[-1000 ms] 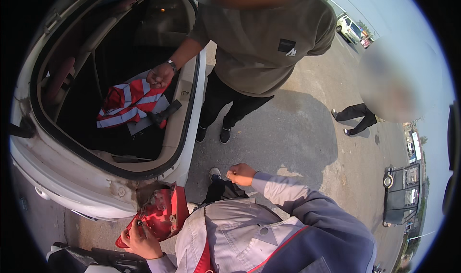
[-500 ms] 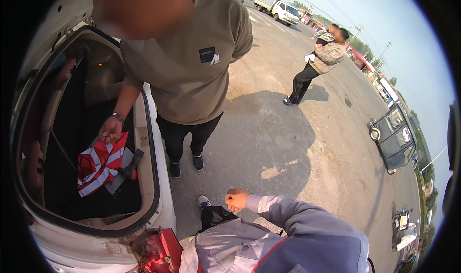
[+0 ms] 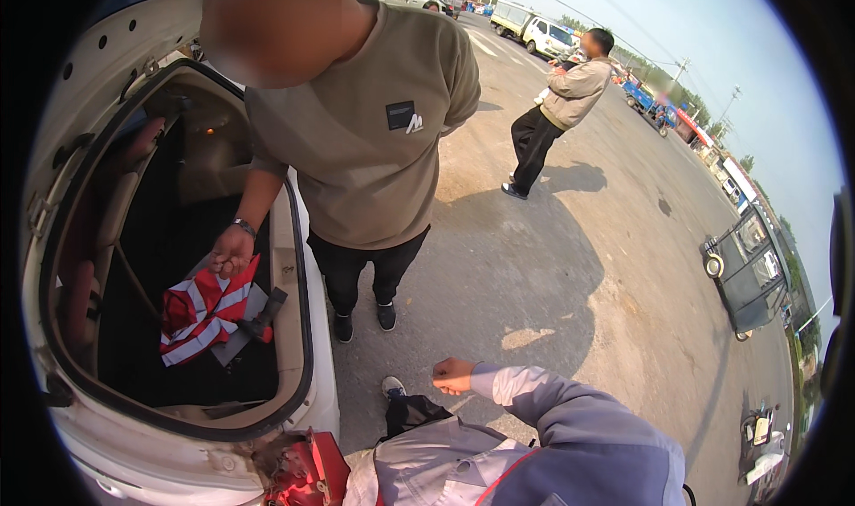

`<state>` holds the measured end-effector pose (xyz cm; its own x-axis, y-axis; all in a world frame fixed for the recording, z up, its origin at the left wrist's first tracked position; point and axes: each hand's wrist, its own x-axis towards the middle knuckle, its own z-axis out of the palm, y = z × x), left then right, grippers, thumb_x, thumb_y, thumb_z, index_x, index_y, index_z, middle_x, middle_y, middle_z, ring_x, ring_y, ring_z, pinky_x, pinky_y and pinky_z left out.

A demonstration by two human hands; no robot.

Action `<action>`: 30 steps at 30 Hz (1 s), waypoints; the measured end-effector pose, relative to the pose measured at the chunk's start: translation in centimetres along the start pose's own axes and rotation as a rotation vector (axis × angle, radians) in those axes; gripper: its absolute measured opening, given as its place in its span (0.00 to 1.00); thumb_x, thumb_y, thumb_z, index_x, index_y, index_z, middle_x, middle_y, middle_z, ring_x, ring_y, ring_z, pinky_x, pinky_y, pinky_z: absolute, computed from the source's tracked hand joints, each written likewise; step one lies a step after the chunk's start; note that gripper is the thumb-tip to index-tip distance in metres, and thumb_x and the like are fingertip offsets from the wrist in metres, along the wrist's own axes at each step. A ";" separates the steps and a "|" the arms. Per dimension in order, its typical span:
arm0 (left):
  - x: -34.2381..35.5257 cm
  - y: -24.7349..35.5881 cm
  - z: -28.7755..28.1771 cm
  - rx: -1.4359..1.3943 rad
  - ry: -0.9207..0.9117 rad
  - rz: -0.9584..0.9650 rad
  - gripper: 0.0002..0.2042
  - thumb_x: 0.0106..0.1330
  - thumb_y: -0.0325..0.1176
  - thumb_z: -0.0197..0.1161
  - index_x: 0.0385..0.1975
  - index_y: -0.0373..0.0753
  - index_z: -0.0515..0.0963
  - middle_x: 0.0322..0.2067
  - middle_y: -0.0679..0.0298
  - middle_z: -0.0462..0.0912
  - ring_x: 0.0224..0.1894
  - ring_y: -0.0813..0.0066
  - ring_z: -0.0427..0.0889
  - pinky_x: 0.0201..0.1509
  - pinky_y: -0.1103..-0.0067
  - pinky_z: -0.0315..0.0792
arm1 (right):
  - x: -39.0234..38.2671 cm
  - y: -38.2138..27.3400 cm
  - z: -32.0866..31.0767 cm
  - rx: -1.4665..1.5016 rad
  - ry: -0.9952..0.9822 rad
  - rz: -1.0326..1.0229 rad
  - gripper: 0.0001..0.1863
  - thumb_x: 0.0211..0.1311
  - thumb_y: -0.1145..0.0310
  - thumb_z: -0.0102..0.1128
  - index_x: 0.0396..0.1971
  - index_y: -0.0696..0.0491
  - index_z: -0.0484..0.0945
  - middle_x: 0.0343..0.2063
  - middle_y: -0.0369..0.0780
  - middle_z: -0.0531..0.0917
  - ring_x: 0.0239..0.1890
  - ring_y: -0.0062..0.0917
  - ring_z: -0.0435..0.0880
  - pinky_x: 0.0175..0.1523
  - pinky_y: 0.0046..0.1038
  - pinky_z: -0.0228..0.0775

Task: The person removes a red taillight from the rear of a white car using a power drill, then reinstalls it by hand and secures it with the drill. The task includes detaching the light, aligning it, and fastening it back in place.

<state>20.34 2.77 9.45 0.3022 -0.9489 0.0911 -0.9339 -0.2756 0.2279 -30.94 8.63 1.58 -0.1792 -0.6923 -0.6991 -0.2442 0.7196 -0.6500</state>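
My right hand (image 3: 451, 376) is closed at the front of my body, above the pavement, its fingers curled round something too small or hidden to make out. My left hand is out of view at the lower edge. There, a red lamp housing (image 3: 312, 470) sits by the white car's rear corner. In the open boot, a red cloth with silver stripes (image 3: 191, 328) lies on the dark floor beside a dark tool (image 3: 272, 314) and a grey flat piece (image 3: 230, 350). Another person's hand (image 3: 232, 252) hangs just above the cloth.
A person in an olive top (image 3: 356, 167) stands close beside the boot (image 3: 298, 346). Farther off stands a person in a beige jacket (image 3: 574, 96). A dark enclosed small vehicle (image 3: 748, 274) and a parked two-wheeler (image 3: 761, 430) are on the right, a white truck (image 3: 543, 34) behind.
The view has tilted up toward the road. My left hand, earlier on the red housing, has left the picture. A blue three-wheeler now shows on the road.
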 end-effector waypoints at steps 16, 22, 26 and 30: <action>0.3 -0.5 -1.5 -0.182 0.060 0.004 0.16 0.59 0.36 0.73 0.48 0.44 0.86 0.42 0.66 0.87 0.62 0.59 0.72 0.66 0.50 0.55 | 1.0 12.8 -9.0 0.753 0.616 0.510 0.28 0.71 0.50 0.60 0.61 0.55 0.72 0.41 0.50 0.87 0.34 0.42 0.89 0.35 0.47 0.83; 0.4 0.1 -2.0 -0.128 0.104 0.002 0.15 0.59 0.37 0.73 0.47 0.51 0.87 0.39 0.71 0.88 0.59 0.59 0.74 0.62 0.48 0.58 | 5.0 -10.0 2.9 -0.289 0.111 -0.549 0.20 0.68 0.59 0.68 0.50 0.60 0.82 0.36 0.42 0.89 0.38 0.26 0.89 0.44 0.28 0.81; 0.5 0.8 -2.3 -0.140 0.093 -0.037 0.17 0.55 0.37 0.75 0.47 0.51 0.87 0.39 0.71 0.87 0.58 0.60 0.75 0.66 0.38 0.53 | 3.7 -21.8 6.0 -0.131 0.224 -0.830 0.20 0.66 0.66 0.71 0.54 0.57 0.81 0.37 0.40 0.88 0.37 0.22 0.87 0.43 0.26 0.81; 0.4 1.2 -2.5 -0.160 0.151 -0.041 0.15 0.54 0.36 0.76 0.43 0.50 0.88 0.35 0.70 0.88 0.57 0.61 0.76 0.68 0.40 0.51 | 3.9 -29.3 7.1 -0.102 0.344 -0.991 0.19 0.67 0.69 0.69 0.55 0.58 0.80 0.38 0.39 0.87 0.35 0.18 0.85 0.41 0.24 0.79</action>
<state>19.76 2.44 12.16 0.3760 -0.9001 0.2198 -0.8816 -0.2745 0.3841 -17.74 -14.75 15.80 -0.1124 -0.9580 0.2638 -0.5058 -0.1733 -0.8450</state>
